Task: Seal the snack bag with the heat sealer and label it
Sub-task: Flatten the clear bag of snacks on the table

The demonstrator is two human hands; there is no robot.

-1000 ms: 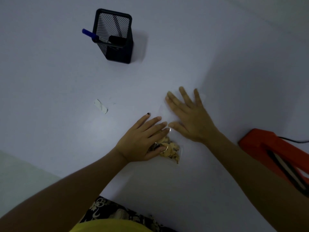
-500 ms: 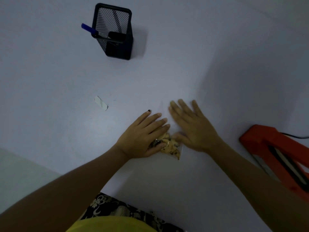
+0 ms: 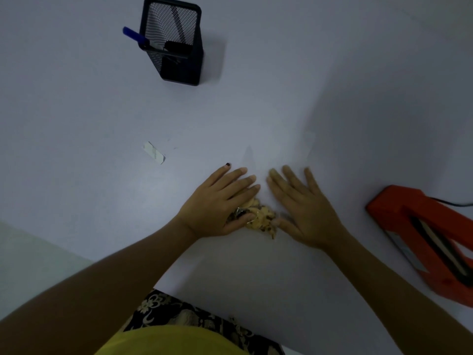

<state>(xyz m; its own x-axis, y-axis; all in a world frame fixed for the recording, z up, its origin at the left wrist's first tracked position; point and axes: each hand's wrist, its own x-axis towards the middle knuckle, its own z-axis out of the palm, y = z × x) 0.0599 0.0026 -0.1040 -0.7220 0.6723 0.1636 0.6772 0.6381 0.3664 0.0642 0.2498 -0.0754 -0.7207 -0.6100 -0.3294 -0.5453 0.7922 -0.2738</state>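
Both hands are down flat on the white surface [image 3: 76, 111], side by side near the middle of the view. The left hand [image 3: 217, 201] lies palm down with fingers straight, its grip open, pressing on the cookie end of the snack bag [image 3: 258, 216]. The thumb sits along the cookies, which show yellow with dark chips between the two hands. The right hand [image 3: 304, 206] is flat too, fingers spread and straight, nothing clutched, its grip open, resting on the clear upper part of the bag. That clear film is hard to trace against the pale surface; only faint edges show beyond the fingertips. The right thumb touches the cookies from the other side.

Off to the right, well apart from the hands, lies the orange heat sealer [image 3: 422, 237], its dark strip facing up and a black cord [image 3: 453, 203] running off the right edge. To the left of the hands, apart from them, a small white label [image 3: 153, 152] lies flat. At the far end of the surface stands a black mesh pen holder [image 3: 176, 44], upright, with a blue-capped pen [image 3: 135, 37] leaning out over its left rim and a dark marker inside. At the bottom edge, yellow and patterned clothing shows.
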